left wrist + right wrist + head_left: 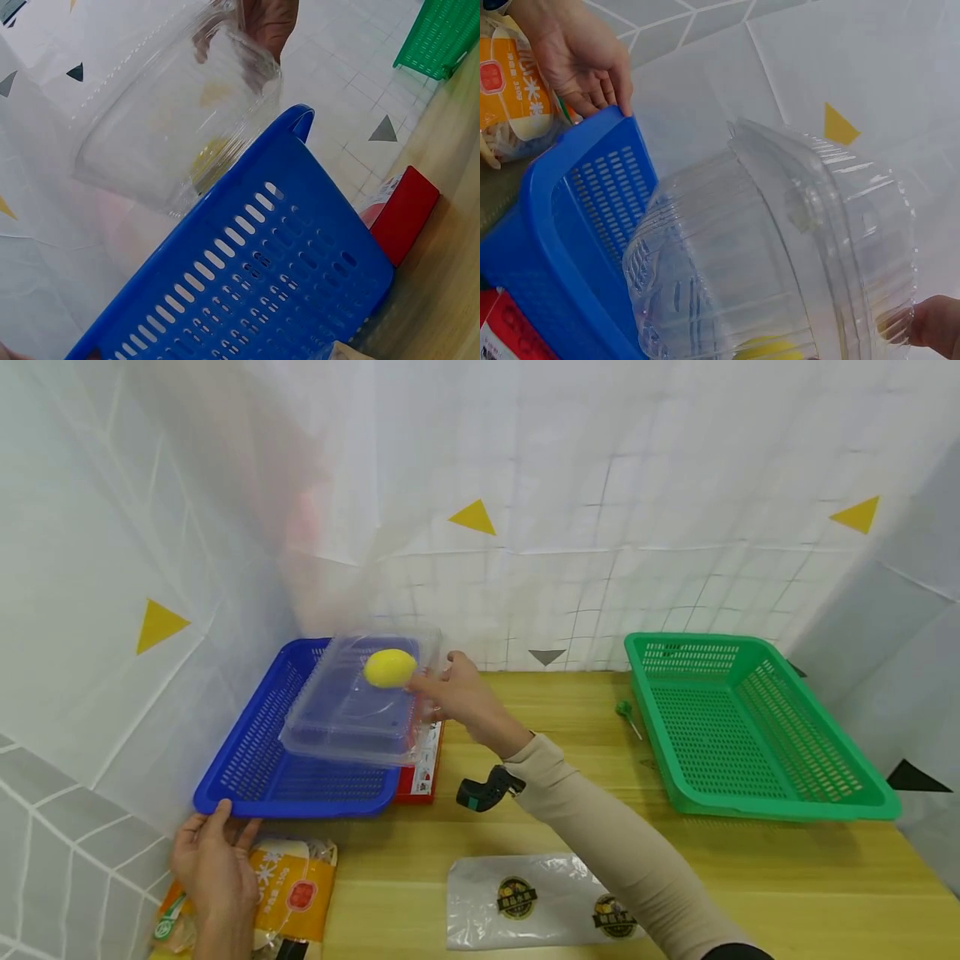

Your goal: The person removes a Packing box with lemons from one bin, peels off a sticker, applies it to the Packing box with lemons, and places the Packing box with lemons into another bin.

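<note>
We hold a clear plastic clamshell box (352, 710) above the blue basket (247, 768), our right hand (457, 693) gripping its edge, a lemon (389, 667) already inside. Our left hand (213, 860), fingers relaxed, steadies the basket's near rim. The green basket (750, 793) across the bench (750, 877) sits unused.

My right hand (457, 693) holds a clear plastic clamshell box (352, 710), closed, tilted above the blue basket (247, 760). 1 yellow lemon (389, 667) sits inside it.
</note>
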A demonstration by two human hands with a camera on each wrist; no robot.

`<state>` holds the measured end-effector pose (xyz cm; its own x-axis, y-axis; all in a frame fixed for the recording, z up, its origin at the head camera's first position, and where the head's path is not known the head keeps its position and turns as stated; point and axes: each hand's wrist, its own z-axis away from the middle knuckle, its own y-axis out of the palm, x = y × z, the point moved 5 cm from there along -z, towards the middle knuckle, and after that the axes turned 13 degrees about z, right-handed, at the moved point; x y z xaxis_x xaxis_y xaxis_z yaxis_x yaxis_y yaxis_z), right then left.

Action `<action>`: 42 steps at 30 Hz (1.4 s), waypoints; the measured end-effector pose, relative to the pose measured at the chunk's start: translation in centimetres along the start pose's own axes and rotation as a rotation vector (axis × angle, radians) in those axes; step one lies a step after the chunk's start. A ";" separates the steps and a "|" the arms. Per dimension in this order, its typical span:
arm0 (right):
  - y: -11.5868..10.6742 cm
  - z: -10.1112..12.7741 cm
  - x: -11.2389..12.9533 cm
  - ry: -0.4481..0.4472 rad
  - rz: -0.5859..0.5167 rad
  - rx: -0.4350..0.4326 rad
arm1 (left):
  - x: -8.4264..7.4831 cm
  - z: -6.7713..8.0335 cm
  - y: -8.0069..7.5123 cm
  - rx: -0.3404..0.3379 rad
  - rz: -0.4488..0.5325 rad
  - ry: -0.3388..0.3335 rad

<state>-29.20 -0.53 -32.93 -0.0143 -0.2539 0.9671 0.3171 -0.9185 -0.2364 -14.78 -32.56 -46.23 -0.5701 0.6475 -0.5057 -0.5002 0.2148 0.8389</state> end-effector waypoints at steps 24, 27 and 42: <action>-6.8 6.1 -5.7 0.060 0.036 -0.148 | 0.2 -0.3 -0.1 -0.015 -0.012 -0.029; -7.3 6.8 -6.8 0.064 0.025 -0.158 | 0.1 -0.4 -0.1 -0.026 -0.014 -0.028; -9.5 8.4 -12.4 0.115 0.068 -0.213 | 0.9 2.7 0.1 -0.025 -0.063 -0.164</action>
<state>-24.08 13.91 -41.88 -0.1113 -0.3390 0.9342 0.1138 -0.9382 -0.3269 -13.62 -29.95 -46.05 -0.4243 0.7445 -0.5155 -0.5482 0.2419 0.8006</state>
